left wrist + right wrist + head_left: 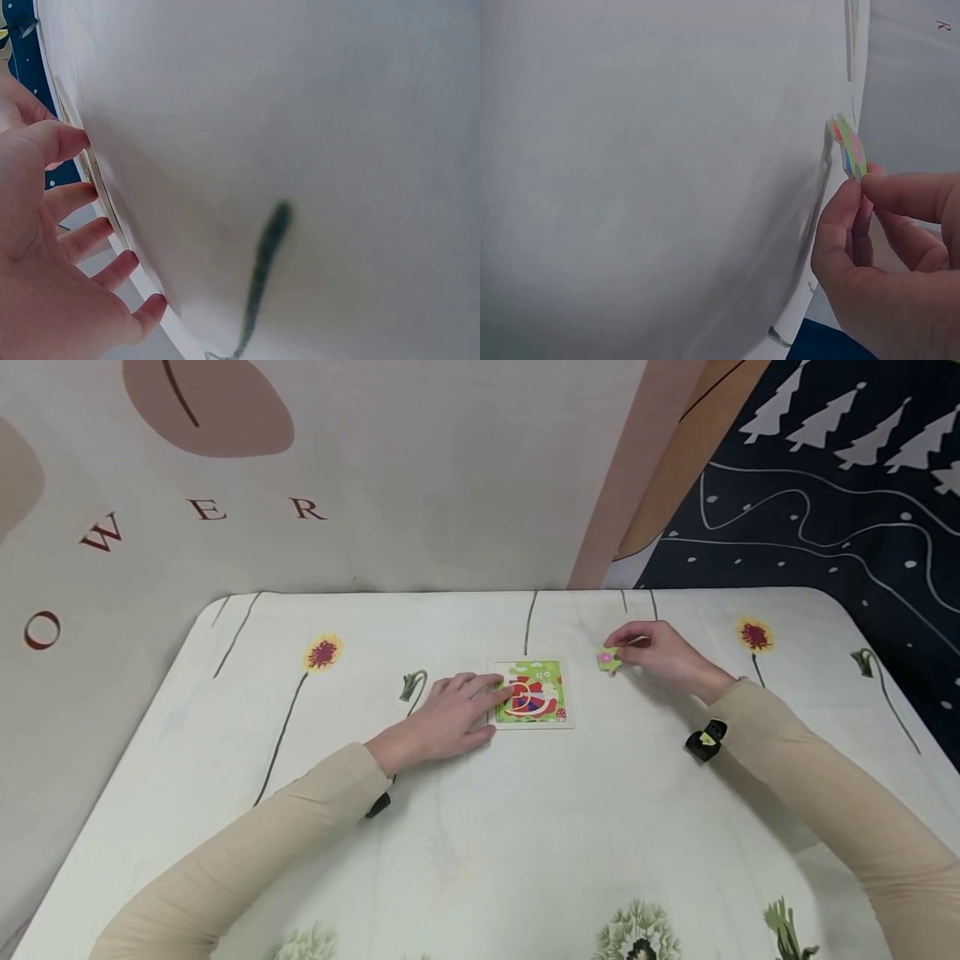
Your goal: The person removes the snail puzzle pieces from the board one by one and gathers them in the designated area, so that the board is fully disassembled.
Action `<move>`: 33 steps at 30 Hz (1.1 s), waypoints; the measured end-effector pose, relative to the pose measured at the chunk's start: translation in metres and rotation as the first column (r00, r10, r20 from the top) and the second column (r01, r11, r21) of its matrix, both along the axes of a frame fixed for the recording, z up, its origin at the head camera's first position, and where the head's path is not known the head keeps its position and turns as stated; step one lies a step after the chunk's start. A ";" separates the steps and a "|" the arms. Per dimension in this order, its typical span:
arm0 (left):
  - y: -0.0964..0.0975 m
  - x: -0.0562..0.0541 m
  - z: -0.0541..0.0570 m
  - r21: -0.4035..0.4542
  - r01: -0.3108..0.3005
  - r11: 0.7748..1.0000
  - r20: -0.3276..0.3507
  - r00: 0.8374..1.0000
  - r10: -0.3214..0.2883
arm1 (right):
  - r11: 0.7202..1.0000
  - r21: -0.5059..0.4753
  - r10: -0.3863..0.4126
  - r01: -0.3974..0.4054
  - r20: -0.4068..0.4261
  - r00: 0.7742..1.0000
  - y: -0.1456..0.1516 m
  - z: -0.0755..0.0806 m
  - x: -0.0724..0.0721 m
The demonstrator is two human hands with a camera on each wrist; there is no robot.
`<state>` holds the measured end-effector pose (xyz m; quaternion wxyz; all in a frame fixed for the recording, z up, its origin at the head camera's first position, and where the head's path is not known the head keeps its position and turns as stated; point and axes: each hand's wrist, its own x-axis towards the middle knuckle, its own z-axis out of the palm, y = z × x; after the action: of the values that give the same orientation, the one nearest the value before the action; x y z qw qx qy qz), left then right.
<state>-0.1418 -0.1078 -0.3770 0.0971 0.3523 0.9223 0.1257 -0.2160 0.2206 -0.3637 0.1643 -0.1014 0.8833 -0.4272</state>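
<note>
Near the middle of the table a small square picture puzzle lies in a pale wooden tray point(568, 695), with a red and green snail picture point(540, 703) inside. My left hand point(450, 717) rests at the tray's left side with fingers spread, fingertips over its edge and the picture. In the left wrist view, the fingers of that hand point(64, 240) line up along the tray's thin side. To the right of the tray, my right hand point(663, 658) pinches a green puzzle piece point(607, 659) with a pink spot. Thumb and fingertips grip one end of the piece point(852, 148) in the right wrist view.
A white cloth point(555, 827) printed with flowers covers the table. Behind its far edge hangs a pale fabric point(450, 485) with printed letters, and a dark fabric with white trees point(825, 518) hangs at the right. A black wrist camera point(706, 741) sits on the right wrist.
</note>
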 end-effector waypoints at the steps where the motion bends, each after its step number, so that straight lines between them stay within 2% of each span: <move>1: 0.000 0.000 0.000 0.001 0.000 1.000 0.000 1.000 0.000 | 1.000 0.010 0.001 -0.001 -0.008 1.000 0.000 0.000 -0.001; 7: 0.000 0.000 0.000 -0.001 0.000 1.000 0.000 1.000 0.000 | 0.999 0.044 -0.001 0.003 -0.042 0.999 0.002 -0.003 -0.002; 16: 0.001 -0.001 -0.001 -0.010 -0.005 1.000 0.004 1.000 0.005 | 0.995 0.097 -0.005 0.008 -0.027 1.000 0.005 -0.006 -0.005; 33: 0.003 0.001 0.003 -0.015 -0.020 1.000 0.022 1.000 0.020 | 0.996 0.085 -0.028 0.028 -0.006 1.000 0.007 -0.002 -0.002</move>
<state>-0.1412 -0.1048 -0.3738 0.1085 0.3409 0.9256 0.1235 -0.2183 0.2271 -0.3659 0.1602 -0.0830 0.9026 -0.3910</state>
